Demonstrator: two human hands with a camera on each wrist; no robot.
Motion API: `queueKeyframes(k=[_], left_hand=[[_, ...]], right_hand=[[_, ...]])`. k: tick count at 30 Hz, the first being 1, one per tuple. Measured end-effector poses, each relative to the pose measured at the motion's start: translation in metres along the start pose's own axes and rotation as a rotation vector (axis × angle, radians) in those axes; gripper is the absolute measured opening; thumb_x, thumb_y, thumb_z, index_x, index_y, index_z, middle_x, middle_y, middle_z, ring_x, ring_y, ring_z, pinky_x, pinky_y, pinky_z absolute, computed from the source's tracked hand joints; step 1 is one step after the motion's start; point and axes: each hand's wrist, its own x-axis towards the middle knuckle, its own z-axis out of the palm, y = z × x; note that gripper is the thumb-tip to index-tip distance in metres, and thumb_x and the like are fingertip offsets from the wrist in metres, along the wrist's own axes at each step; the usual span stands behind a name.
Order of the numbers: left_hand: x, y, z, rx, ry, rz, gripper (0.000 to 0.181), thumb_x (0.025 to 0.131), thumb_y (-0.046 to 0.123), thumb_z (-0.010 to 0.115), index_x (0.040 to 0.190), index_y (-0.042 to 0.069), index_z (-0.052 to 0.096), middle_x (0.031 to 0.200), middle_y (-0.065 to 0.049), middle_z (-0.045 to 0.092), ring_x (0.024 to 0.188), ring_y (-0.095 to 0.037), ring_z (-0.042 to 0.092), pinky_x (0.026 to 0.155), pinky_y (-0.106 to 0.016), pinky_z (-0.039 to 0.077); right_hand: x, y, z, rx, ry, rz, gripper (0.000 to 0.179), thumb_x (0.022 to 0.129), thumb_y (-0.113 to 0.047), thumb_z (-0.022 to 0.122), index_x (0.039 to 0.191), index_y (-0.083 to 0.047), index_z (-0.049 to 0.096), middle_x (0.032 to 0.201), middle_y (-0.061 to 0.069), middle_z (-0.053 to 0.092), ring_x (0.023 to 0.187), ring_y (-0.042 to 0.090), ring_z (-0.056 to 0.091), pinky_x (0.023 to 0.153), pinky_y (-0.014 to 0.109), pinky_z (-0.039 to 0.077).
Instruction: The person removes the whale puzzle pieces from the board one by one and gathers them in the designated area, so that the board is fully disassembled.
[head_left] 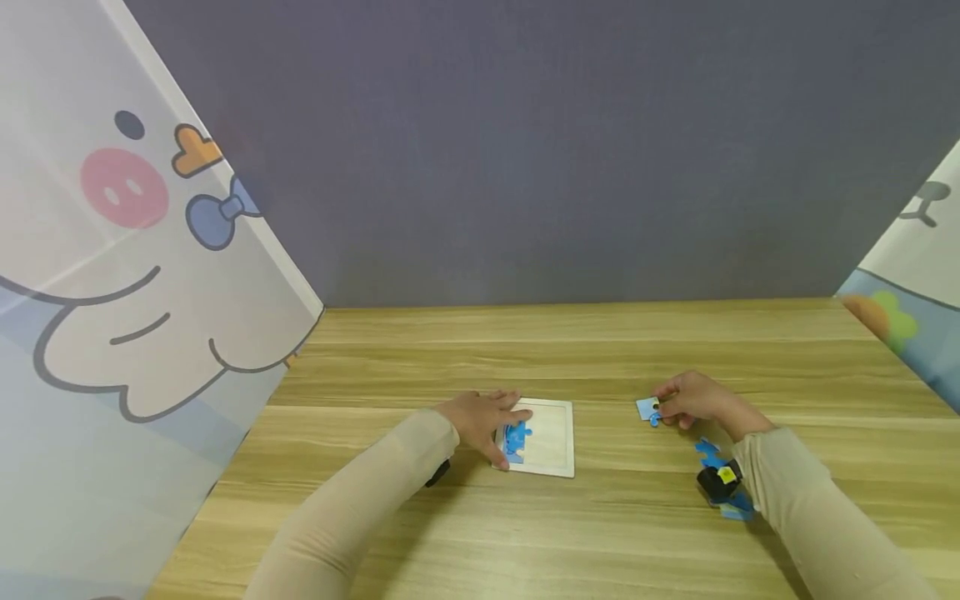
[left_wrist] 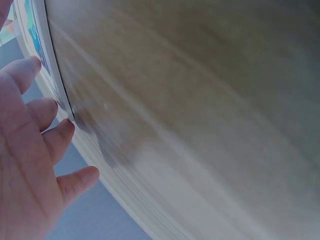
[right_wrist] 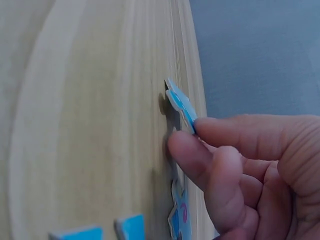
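A pale square puzzle tray lies on the table with a blue puzzle section along its left side. My left hand rests over the tray's left edge, fingers spread and holding nothing. In the left wrist view the fingers look fairly straight beside the tray's rim. Off to the right of the tray, my right hand pinches a light-blue puzzle piece between thumb and fingertips. That piece appears tilted, close to the table surface, in the right wrist view.
More blue puzzle pieces lie under and beside my right wrist, partly hidden by its black camera. A piece with a pink swirl sits below the right fingers. A grey panel rises behind the wooden table.
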Motion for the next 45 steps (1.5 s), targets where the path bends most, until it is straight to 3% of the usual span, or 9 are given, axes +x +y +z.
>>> queueKeyframes(k=[7, 13, 17, 21, 24, 30, 32, 38, 45], left_hand=[[-0.001, 0.002, 0.0, 0.006, 0.002, -0.011, 0.09, 0.081, 0.06, 0.066, 0.154, 0.029, 0.022, 0.16, 0.0, 0.005, 0.146, -0.018, 0.01, 0.111, -0.051, 0.024], [-0.002, 0.005, -0.001, 0.008, 0.016, -0.025, 0.091, 0.08, 0.061, 0.066, 0.153, 0.03, 0.023, 0.16, 0.0, 0.007, 0.145, -0.017, 0.01, 0.111, -0.052, 0.023], [-0.004, 0.008, 0.0, 0.027, 0.023, -0.037, 0.089, 0.081, 0.063, 0.063, 0.153, 0.03, 0.024, 0.16, 0.0, 0.008, 0.145, -0.017, 0.011, 0.111, -0.051, 0.024], [-0.005, 0.011, 0.001, 0.048, 0.031, -0.047, 0.087, 0.082, 0.064, 0.061, 0.153, 0.031, 0.025, 0.16, 0.001, 0.01, 0.145, -0.018, 0.013, 0.111, -0.051, 0.025], [-0.006, 0.012, 0.001, 0.053, 0.028, -0.059, 0.088, 0.081, 0.064, 0.061, 0.153, 0.029, 0.024, 0.16, 0.001, 0.01, 0.145, -0.018, 0.014, 0.111, -0.049, 0.025], [-0.006, 0.011, -0.001, 0.053, 0.031, -0.086, 0.093, 0.081, 0.065, 0.061, 0.154, 0.022, 0.022, 0.159, 0.003, 0.012, 0.144, -0.015, 0.017, 0.112, -0.044, 0.024], [-0.006, 0.01, -0.002, 0.054, 0.035, -0.092, 0.093, 0.081, 0.065, 0.061, 0.154, 0.021, 0.023, 0.159, 0.003, 0.014, 0.144, -0.016, 0.018, 0.113, -0.043, 0.023], [-0.005, 0.008, 0.002, 0.111, 0.039, -0.092, 0.095, 0.08, 0.069, 0.058, 0.154, 0.022, 0.023, 0.159, 0.003, 0.014, 0.144, -0.017, 0.017, 0.113, -0.044, 0.023], [-0.008, 0.01, 0.003, 0.096, 0.029, -0.093, 0.095, 0.08, 0.069, 0.058, 0.154, 0.022, 0.021, 0.16, 0.004, 0.01, 0.145, -0.013, 0.012, 0.113, -0.044, 0.021]], right_hand=[[-0.001, -0.001, -0.003, -0.039, 0.022, -0.032, 0.039, 0.083, 0.003, 0.063, 0.114, 0.025, 0.051, 0.07, 0.005, 0.067, 0.054, 0.01, 0.057, 0.05, 0.022, 0.049], [-0.004, -0.012, 0.001, -0.138, 0.029, -0.087, 0.041, 0.086, -0.006, 0.065, 0.117, 0.02, 0.054, 0.062, -0.002, 0.059, 0.045, 0.008, 0.042, 0.048, 0.024, 0.042], [-0.006, -0.024, 0.013, -0.191, 0.016, -0.121, 0.042, 0.087, -0.01, 0.065, 0.12, 0.015, 0.056, 0.062, -0.003, 0.055, 0.049, 0.009, 0.046, 0.052, 0.028, 0.045], [-0.008, -0.038, 0.026, -0.233, 0.012, -0.197, 0.04, 0.086, -0.011, 0.067, 0.117, 0.013, 0.059, 0.076, 0.001, 0.058, 0.064, 0.015, 0.053, 0.059, 0.033, 0.047], [-0.006, -0.049, 0.037, -0.24, -0.005, -0.257, 0.039, 0.083, -0.01, 0.068, 0.115, 0.012, 0.061, 0.073, 0.001, 0.055, 0.064, 0.014, 0.047, 0.057, 0.031, 0.042], [0.006, -0.071, 0.064, -0.257, -0.071, -0.334, 0.037, 0.08, -0.008, 0.068, 0.112, 0.008, 0.065, 0.071, -0.001, 0.064, 0.06, 0.01, 0.051, 0.055, 0.028, 0.043], [0.01, -0.08, 0.072, -0.306, -0.071, -0.353, 0.034, 0.078, -0.008, 0.069, 0.11, 0.005, 0.067, 0.073, -0.002, 0.065, 0.061, 0.009, 0.054, 0.056, 0.028, 0.045], [0.021, -0.1, 0.098, -0.488, -0.062, -0.31, 0.029, 0.078, -0.012, 0.074, 0.106, -0.005, 0.071, 0.082, -0.003, 0.066, 0.071, 0.01, 0.058, 0.063, 0.031, 0.049], [0.027, -0.116, 0.116, -0.57, -0.079, -0.244, 0.034, 0.077, -0.014, 0.078, 0.109, -0.007, 0.071, 0.093, 0.0, 0.069, 0.076, 0.013, 0.062, 0.07, 0.038, 0.052]])
